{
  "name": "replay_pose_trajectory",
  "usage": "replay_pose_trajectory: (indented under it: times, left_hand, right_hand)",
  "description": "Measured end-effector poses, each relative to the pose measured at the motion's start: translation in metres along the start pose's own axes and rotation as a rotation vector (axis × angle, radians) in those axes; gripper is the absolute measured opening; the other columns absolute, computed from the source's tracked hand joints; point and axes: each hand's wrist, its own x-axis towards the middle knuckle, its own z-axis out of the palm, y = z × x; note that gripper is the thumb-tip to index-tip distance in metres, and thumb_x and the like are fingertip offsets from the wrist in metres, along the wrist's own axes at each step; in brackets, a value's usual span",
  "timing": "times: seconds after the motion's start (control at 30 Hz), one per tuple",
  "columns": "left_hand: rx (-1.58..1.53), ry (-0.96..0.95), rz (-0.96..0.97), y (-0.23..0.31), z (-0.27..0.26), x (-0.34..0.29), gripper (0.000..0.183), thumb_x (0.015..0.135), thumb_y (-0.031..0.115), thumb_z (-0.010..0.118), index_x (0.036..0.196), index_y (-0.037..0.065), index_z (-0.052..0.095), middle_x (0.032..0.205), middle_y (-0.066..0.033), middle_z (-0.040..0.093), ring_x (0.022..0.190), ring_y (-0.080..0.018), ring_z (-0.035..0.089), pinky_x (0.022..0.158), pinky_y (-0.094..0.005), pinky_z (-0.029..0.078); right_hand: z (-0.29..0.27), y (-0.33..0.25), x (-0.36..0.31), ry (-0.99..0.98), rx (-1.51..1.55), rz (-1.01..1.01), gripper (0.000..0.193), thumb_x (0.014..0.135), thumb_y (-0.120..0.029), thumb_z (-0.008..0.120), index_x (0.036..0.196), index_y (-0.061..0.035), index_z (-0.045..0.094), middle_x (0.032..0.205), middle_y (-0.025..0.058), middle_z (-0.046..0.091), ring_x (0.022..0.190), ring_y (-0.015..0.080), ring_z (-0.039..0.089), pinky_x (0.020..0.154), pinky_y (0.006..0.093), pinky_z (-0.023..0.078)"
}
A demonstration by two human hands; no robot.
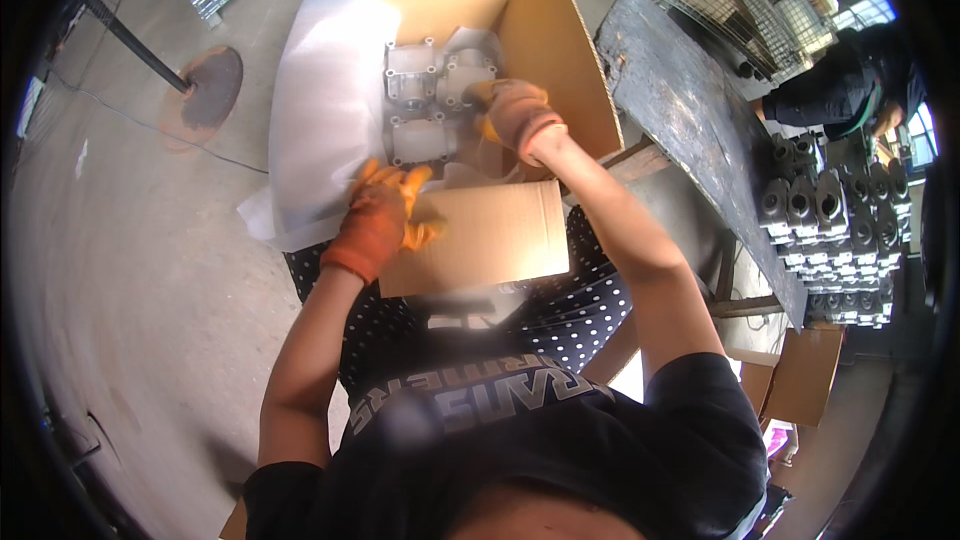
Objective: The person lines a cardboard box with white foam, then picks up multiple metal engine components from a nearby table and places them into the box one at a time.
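Observation:
An open cardboard box (560,60) stands on the floor in front of me, holding several grey cast-metal parts (420,105) packed side by side. My right hand (515,115), in an orange glove, reaches down into the box and rests on one metal part at the right side. My left hand (380,215), also in an orange glove, grips the edge of the near box flap (490,235) where a white foam sheet (325,110) drapes over the left wall.
A dark worn workbench (690,110) runs along the right, with rows of dark metal castings (830,220) stacked on it. Another person in dark clothing (850,80) works at its far end. Wire cages stand behind; a round rusty stand base (205,90) lies left.

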Motion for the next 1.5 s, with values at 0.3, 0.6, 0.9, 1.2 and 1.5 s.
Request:
replay_pose_trajectory:
  times: [0.3,0.6,0.9,1.2,1.5]
  left_hand:
    - [-0.031,-0.416,-0.096,0.008,0.021,0.119,0.026,0.073,0.017,0.065,0.097,0.007,0.063,0.085,-0.0107,0.065,0.078,-0.0258,0.062,0.064,-0.0410,0.049]
    - [1.086,-0.463,1.136,0.055,0.108,0.195,0.015,0.071,0.011,0.066,0.084,0.006,0.063,0.084,-0.0021,0.066,0.074,-0.0174,0.062,0.058,-0.0337,0.047]
    - [0.910,-0.447,0.971,0.009,0.200,0.215,0.017,0.084,0.014,0.054,0.099,0.008,0.060,0.101,0.0000,0.061,0.083,-0.0118,0.058,0.072,-0.0266,0.046]
    - [0.608,-0.817,0.684,0.048,0.129,0.212,0.032,0.079,0.021,0.062,0.108,0.007,0.059,0.104,-0.0050,0.062,0.090,-0.0155,0.061,0.060,-0.0339,0.049]
    - [-0.857,-0.433,-0.028,0.053,0.026,0.151,0.035,0.082,0.028,0.055,0.105,0.003,0.062,0.092,-0.0171,0.067,0.078,-0.0305,0.065,0.072,-0.0348,0.049]
  right_hand:
    - [-0.175,0.073,-0.162,1.118,0.573,0.470,0.026,0.075,0.006,0.054,0.098,-0.0008,0.065,0.080,0.0129,0.067,0.075,0.0260,0.064,0.077,0.0345,0.051]
    - [-0.004,0.086,-0.200,1.222,1.284,1.227,0.026,0.082,0.007,0.051,0.103,0.0003,0.065,0.089,0.0062,0.067,0.081,0.0139,0.063,0.077,0.0253,0.048]
    - [0.033,0.075,-0.182,0.930,2.240,1.239,0.025,0.086,0.000,0.053,0.109,0.0025,0.061,0.099,0.0081,0.065,0.091,0.0193,0.063,0.082,0.0296,0.049]
    - [0.010,0.061,-0.147,0.632,1.606,1.138,0.023,0.086,-0.009,0.057,0.107,-0.0023,0.061,0.091,0.0068,0.065,0.086,0.0156,0.059,0.078,0.0288,0.046]
    - [-0.002,0.069,-0.157,0.569,1.544,1.101,0.028,0.081,-0.009,0.056,0.107,0.0008,0.062,0.099,0.0099,0.068,0.092,0.0186,0.061,0.082,0.0287,0.045]
